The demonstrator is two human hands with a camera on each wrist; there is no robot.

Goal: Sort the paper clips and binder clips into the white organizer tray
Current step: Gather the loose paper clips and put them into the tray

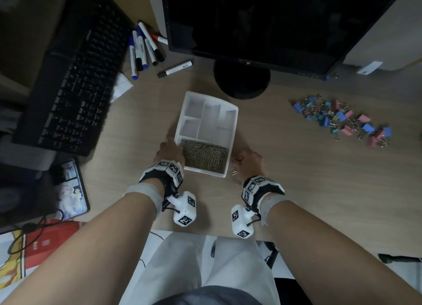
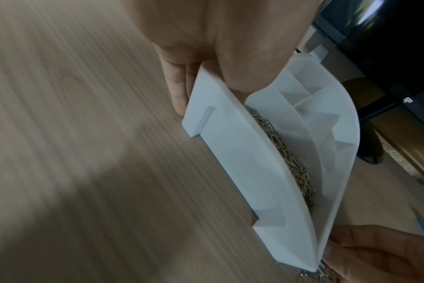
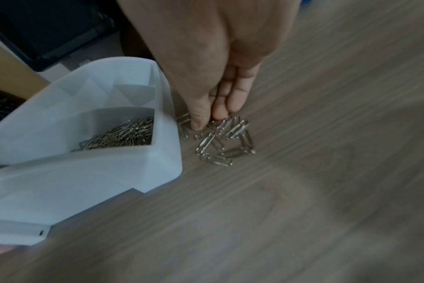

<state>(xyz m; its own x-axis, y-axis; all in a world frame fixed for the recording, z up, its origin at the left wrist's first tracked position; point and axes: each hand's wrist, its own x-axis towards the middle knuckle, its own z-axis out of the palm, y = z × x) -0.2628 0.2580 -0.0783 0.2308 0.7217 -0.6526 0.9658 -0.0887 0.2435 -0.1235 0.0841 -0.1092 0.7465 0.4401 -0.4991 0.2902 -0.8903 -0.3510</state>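
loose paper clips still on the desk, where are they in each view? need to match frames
Head: loose paper clips lie low centre, at the tray's near right corner, below the right hand.
Left wrist: only a few show at the bottom edge, under the tray's corner.
Right wrist: centre, at the fingertips.
Shared landmark: white organizer tray, its near compartment full of clips.

White organizer tray (image 1: 231, 131), silver paper clips (image 3: 220, 143), blue, pink and teal binder clips (image 1: 342, 119), pale wood-grain table (image 1: 296, 179), black keyboard (image 1: 75, 80)
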